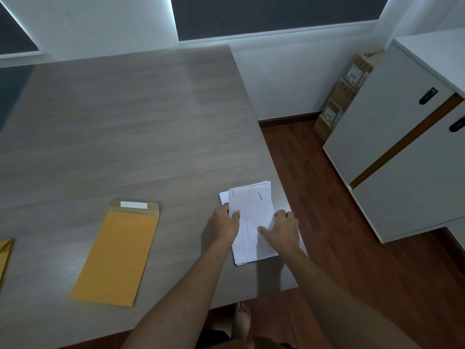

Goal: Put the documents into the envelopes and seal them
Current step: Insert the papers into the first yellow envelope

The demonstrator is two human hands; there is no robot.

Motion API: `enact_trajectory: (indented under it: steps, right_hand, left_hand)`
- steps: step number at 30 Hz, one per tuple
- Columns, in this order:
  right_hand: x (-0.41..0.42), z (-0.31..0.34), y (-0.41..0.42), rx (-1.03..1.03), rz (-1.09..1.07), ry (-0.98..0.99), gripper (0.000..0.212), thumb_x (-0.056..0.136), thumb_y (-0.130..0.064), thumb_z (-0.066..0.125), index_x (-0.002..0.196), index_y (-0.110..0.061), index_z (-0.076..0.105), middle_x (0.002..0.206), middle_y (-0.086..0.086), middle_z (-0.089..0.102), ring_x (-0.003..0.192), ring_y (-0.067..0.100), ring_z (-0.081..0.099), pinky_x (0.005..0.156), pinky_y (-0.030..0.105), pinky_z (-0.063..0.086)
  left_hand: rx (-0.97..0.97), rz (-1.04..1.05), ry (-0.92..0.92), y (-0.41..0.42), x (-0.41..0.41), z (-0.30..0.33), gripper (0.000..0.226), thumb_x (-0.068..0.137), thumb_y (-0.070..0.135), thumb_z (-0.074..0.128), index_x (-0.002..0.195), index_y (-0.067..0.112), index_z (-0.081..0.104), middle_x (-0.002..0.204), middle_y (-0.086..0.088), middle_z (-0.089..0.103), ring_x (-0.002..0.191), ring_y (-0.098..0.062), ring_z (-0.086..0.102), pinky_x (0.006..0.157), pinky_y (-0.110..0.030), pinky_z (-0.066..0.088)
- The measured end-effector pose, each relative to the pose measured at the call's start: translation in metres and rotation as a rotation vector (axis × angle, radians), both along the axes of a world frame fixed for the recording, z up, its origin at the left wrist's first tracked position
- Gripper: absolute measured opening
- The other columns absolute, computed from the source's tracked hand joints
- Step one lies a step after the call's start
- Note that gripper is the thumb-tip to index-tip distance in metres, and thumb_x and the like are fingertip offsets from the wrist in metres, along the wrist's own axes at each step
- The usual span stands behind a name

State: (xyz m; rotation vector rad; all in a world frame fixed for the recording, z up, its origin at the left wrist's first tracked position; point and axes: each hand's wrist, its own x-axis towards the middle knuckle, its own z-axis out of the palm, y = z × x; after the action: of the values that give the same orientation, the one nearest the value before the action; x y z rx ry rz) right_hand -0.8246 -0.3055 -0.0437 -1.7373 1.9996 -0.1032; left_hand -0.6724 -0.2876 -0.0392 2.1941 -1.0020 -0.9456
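A stack of white printed documents (253, 205) lies near the right edge of the grey wooden table (125, 122). My left hand (224, 224) grips the top sheets at their left edge, thumb on top. My right hand (283, 230) presses on the sheets from the right, its fingers curled over the paper. A yellow-brown envelope (118, 255) lies flat to the left, its flap open at the far end, showing a white adhesive strip (133, 204). The corner of a second envelope (4, 253) shows at the left edge of the view.
The table's right edge runs just beside the documents, with brown wooden floor (327, 197) below. A white cabinet (402, 147) stands to the right, and stacked cardboard boxes (344, 96) stand against the wall. My bare foot (242, 321) shows under the table's front edge.
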Motion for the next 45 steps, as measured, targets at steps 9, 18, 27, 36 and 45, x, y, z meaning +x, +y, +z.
enact_trajectory:
  steps: [9,18,27,36,45]
  right_hand:
    - [0.014,0.024,-0.003,-0.075,-0.128,-0.24,0.07,0.073,-0.066,0.065,0.127,-0.026,0.046,0.129,-0.003,0.054,0.115,0.017,0.05,0.094,0.036,0.048]
    - [0.106,0.053,-0.005,0.201,-0.432,-0.912,0.083,0.063,-0.039,0.088,0.132,-0.025,0.044,0.129,0.004,0.055,0.109,0.024,0.058,0.083,0.032,0.051]
    - [0.215,0.052,0.028,0.625,-0.326,-1.373,0.058,0.073,-0.014,0.08,0.126,-0.006,0.059,0.119,0.009,0.068,0.097,0.023,0.067,0.075,0.034,0.053]
    - [0.283,0.053,0.042,0.271,-0.087,-1.109,0.037,0.078,-0.012,0.078,0.112,-0.006,0.068,0.108,0.007,0.073,0.101,0.024,0.069,0.088,0.044,0.056]
    - [0.29,0.044,0.075,0.16,0.039,-0.862,0.016,0.077,-0.009,0.079,0.091,-0.013,0.072,0.087,-0.004,0.074,0.078,0.004,0.071,0.065,0.016,0.053]
  left_hand:
    - [-0.092,0.347,0.359,-0.005,0.018,0.015,0.028,0.097,0.016,0.053,0.125,0.013,0.054,0.116,-0.007,0.065,0.099,-0.027,0.064,0.088,-0.04,0.054]
    - [-0.317,0.725,0.669,0.022,0.126,0.032,0.023,0.097,0.004,0.053,0.119,0.004,0.057,0.115,-0.005,0.063,0.099,-0.021,0.06,0.084,-0.032,0.047]
    - [-0.463,0.754,0.937,0.067,0.227,0.034,0.023,0.098,0.003,0.05,0.119,0.007,0.058,0.121,-0.008,0.065,0.111,-0.026,0.063,0.099,-0.045,0.049]
    - [-0.356,0.427,0.656,0.122,0.362,0.047,0.039,0.071,-0.015,0.072,0.101,0.007,0.061,0.097,-0.01,0.069,0.085,-0.024,0.066,0.079,-0.038,0.053]
    - [-0.087,0.203,0.389,0.137,0.367,0.029,0.026,0.069,-0.017,0.068,0.075,0.009,0.067,0.065,0.002,0.061,0.052,-0.007,0.055,0.049,-0.023,0.043]
